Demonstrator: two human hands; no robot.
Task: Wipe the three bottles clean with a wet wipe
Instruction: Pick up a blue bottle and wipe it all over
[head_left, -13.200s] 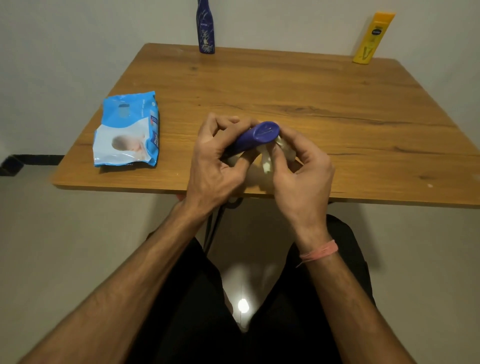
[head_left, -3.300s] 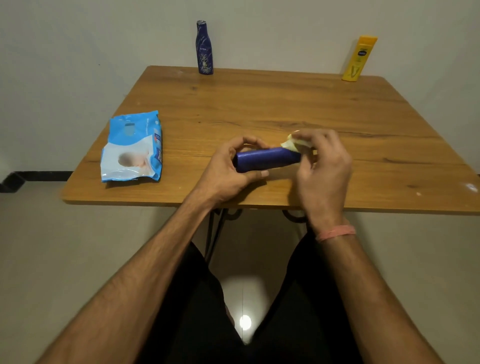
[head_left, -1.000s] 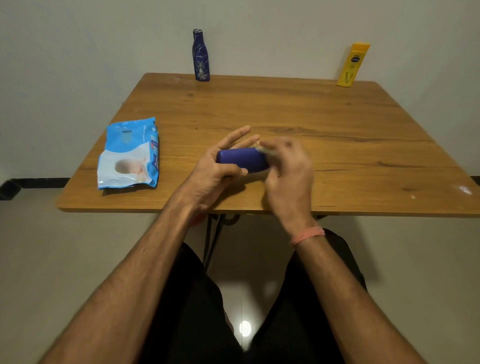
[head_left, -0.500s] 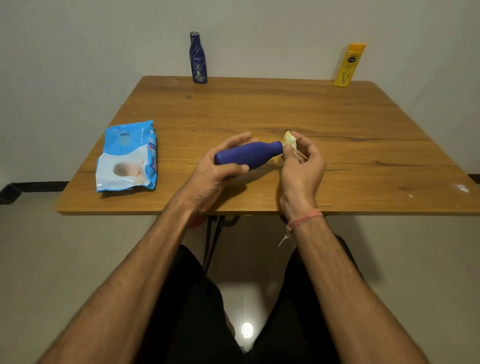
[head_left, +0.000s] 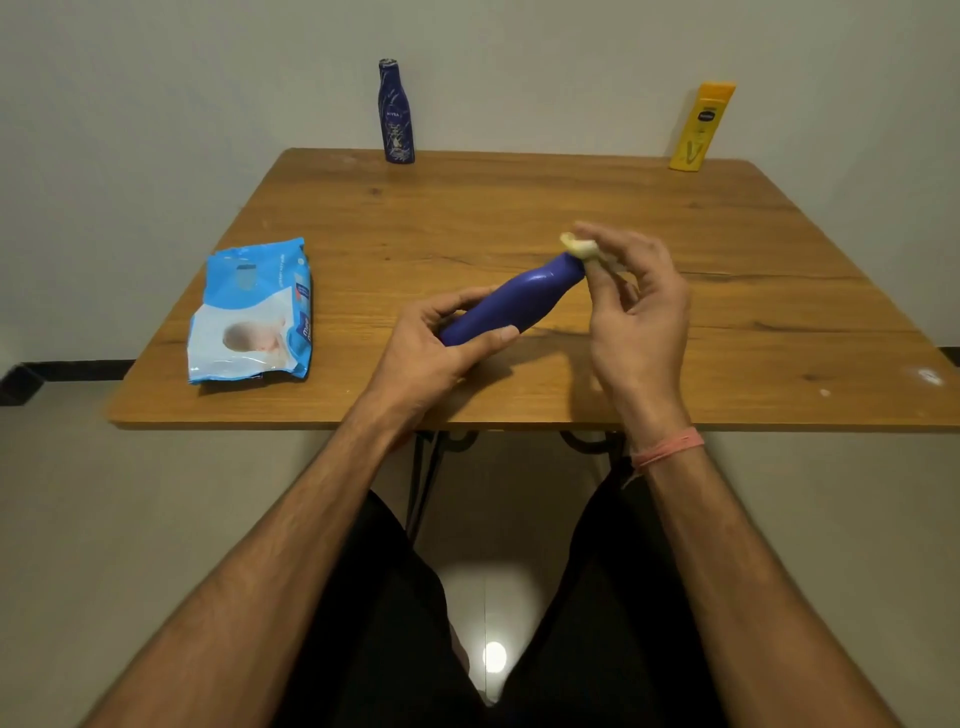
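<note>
Above the near half of the desk (head_left: 519, 208), the left hand (head_left: 431, 348) curls its grip round the base of a blue bottle (head_left: 511, 306), holding it tilted with the neck pointing away and to the right, presumably so the top end is offered to the wipe. The right hand (head_left: 639, 312) pinches a bunched wet wipe (head_left: 579, 247) against that neck end, its grip closed on the cloth. Left of the held bottle a blue wipes pack (head_left: 252, 312) lies flat. Far beyond it, at the desk's back edge, stand a dark blue bottle (head_left: 396, 111) and, well to the right, a yellow bottle (head_left: 701, 127), both apart from the hands. Nothing lies between the held bottle and those two.
</note>
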